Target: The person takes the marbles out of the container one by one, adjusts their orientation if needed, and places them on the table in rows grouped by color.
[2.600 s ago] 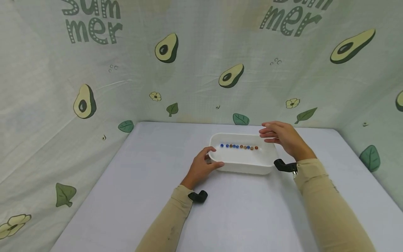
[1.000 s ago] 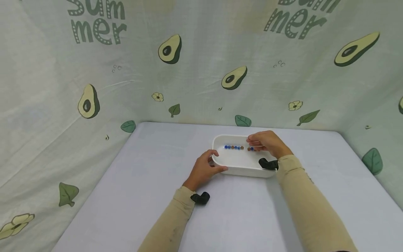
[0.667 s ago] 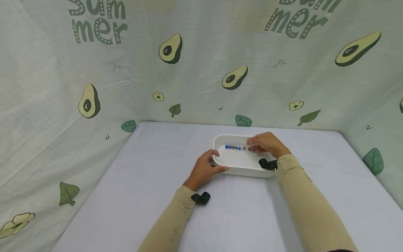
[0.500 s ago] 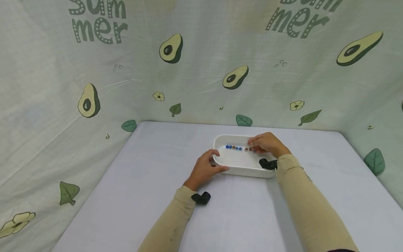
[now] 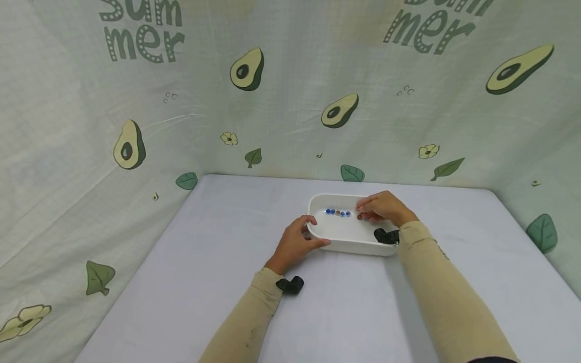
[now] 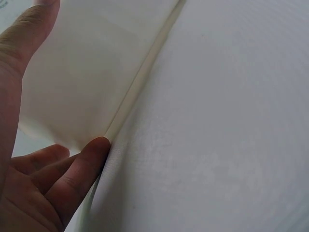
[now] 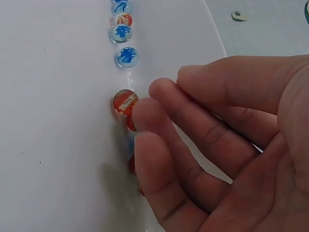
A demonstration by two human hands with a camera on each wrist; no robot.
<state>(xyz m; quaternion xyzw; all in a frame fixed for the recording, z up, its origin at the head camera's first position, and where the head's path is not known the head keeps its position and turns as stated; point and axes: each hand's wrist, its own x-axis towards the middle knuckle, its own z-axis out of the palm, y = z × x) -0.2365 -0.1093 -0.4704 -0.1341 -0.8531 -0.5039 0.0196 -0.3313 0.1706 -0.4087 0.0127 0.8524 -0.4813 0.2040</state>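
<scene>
A white rectangular tray (image 5: 340, 232) sits on the table, with a row of glass marbles along its far side. My left hand (image 5: 292, 243) holds the tray's left end, fingers at the rim and thumb along the front wall; in the left wrist view its fingertips (image 6: 99, 145) meet the tray edge. Over the tray's right part, my right hand (image 5: 386, 207) is loosely bent, its fingertips right at an orange-red marble (image 7: 125, 100). More marbles, one blue, are partly hidden behind those fingers. A blue-swirled marble (image 7: 127, 57) and several others form a separate group left of them.
The white-covered table (image 5: 218, 242) extends around the tray. A printed cloth (image 5: 281, 141) with avocados and leaves hangs behind it and at both sides. Black wrist cameras are worn on both arms, the right one (image 5: 386, 236) overlapping the tray's front right corner.
My right hand has come left and down from the tray's right end to the marbles. An orange-brown marble has shifted right to my fingers, widening a gap in the row. My left hand keeps its hold.
</scene>
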